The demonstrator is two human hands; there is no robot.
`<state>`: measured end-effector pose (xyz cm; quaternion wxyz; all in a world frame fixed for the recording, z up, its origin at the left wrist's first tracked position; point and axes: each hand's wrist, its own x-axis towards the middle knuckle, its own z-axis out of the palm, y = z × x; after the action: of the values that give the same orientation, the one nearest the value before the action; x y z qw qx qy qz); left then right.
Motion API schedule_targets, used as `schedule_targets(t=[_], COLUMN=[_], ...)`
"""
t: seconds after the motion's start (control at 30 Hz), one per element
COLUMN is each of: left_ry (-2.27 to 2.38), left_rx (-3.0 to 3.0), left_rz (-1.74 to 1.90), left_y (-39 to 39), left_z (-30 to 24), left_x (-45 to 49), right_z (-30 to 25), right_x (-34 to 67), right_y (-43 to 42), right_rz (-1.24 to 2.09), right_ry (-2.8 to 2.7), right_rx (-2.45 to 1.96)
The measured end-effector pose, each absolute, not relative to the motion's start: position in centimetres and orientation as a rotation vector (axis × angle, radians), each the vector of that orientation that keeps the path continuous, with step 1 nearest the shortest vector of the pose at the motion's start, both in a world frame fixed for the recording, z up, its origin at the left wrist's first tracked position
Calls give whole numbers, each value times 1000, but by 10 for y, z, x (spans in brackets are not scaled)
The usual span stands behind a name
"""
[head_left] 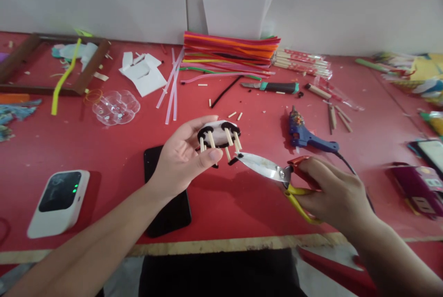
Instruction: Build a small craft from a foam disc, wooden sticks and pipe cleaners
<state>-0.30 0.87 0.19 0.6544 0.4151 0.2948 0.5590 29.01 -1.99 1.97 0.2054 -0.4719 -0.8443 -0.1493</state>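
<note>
My left hand (185, 156) grips a small white craft piece (218, 134) edged with black fuzzy pipe cleaner. Several short pale wooden sticks stand out from it, and its far side is hidden. Wrapped around yellow and red handles, my right hand (325, 190) holds scissors (265, 166). Their blades look closed, or nearly so, and the tips meet a bit of black pipe cleaner at the craft piece's lower right. Under my left forearm lies a black phone (173, 211).
Pipe cleaners (228, 57) lie bundled at the back beside wrapped chopsticks (302, 62). A utility knife (272, 87) and a blue glue gun (308, 135) with a cord sit right of centre. A white device (58, 202) and wooden frame (79, 87) are on the left.
</note>
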Motion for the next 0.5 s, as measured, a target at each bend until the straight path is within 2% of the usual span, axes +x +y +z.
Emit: schedule_targets(t=[0.5], left_ry=[689], left_rx=[911], left_rz=[1238], left_y=[7], left_z=[4], left_x=[-3], right_z=[15], right_x=[291], right_y=[-22], right_rz=[-369], right_ry=[-2394], right_rx=[-1337])
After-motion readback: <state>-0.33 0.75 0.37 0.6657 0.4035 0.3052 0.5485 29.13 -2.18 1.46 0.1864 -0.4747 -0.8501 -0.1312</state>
